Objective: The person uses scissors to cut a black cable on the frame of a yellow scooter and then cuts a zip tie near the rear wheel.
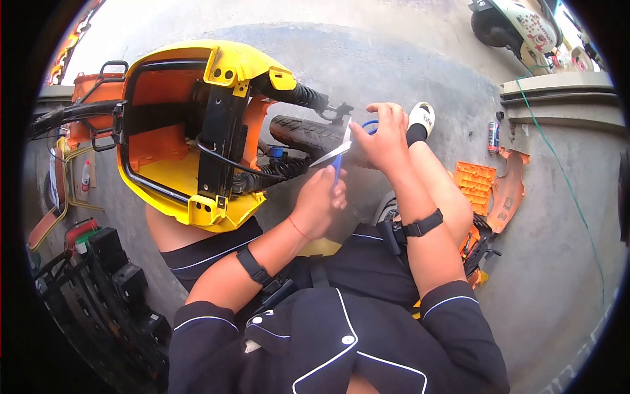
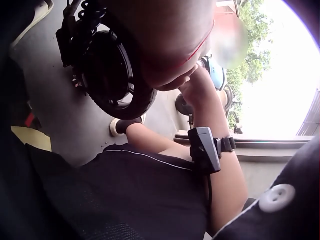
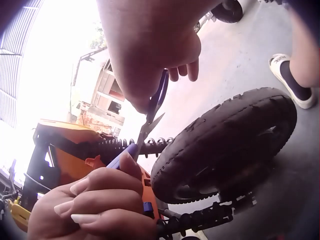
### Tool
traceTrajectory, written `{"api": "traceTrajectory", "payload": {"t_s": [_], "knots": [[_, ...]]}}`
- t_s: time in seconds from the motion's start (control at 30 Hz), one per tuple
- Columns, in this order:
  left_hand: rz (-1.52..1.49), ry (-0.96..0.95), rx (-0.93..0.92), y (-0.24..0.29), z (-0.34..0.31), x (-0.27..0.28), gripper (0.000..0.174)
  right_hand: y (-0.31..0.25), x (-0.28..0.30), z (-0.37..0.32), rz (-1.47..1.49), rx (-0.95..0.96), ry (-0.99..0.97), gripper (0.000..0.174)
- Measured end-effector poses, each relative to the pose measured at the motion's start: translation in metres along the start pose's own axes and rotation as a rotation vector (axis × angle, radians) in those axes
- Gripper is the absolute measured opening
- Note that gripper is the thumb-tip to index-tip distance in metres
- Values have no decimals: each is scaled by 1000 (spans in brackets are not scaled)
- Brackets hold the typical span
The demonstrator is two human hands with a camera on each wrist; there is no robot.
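Blue-handled scissors are spread wide between the two hands. The left hand grips the lower blue handle, with its fingers curled, and the right hand holds the upper one. In the right wrist view, the blades cross between the left hand below and the right hand above. Behind them is a black tyre. The left wrist view shows the left hand close up and the right hand beyond; the scissors are hidden there.
A yellow and orange vehicle body with black springs stands at left, partly over a leg. Orange parts and a spray can lie at right. A green cord crosses the floor. Black frames are at lower left.
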State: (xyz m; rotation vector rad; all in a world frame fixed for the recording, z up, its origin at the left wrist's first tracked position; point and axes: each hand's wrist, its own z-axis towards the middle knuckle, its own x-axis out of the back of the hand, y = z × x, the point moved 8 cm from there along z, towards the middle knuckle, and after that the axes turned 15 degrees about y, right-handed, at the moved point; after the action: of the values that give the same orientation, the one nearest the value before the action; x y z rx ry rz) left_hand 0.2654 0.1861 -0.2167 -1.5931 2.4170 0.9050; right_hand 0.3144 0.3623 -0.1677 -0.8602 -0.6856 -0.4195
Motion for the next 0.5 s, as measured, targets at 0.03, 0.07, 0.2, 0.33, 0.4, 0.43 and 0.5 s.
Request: {"api": "traceTrajectory", "payload": {"t_s": [0.03, 0.07, 0.2, 0.33, 0.4, 0.43, 0.5], "knots": [[-26, -41, 10, -2, -3, -5, 31, 19, -14, -3, -66, -196, -125, 53], [-31, -37, 20, -6, -2, -7, 31, 24, -18, -3, -72, -199, -135, 53], [-90, -36, 54, -15, 6, -3, 31, 61, -43, -28, 164, -694, -298, 41], [34, -26, 60, -18, 13, 6, 33, 52, -44, -22, 128, -587, -271, 27], [87, -24, 15, -12, 17, 7, 34, 49, -47, -19, 184, -590, -228, 24], [238, 19, -55, -5, 17, 6, 34, 47, -48, -16, 189, -582, -198, 23], [390, 60, -120, -2, 20, 9, 34, 46, -50, -16, 189, -579, -169, 21]]}}
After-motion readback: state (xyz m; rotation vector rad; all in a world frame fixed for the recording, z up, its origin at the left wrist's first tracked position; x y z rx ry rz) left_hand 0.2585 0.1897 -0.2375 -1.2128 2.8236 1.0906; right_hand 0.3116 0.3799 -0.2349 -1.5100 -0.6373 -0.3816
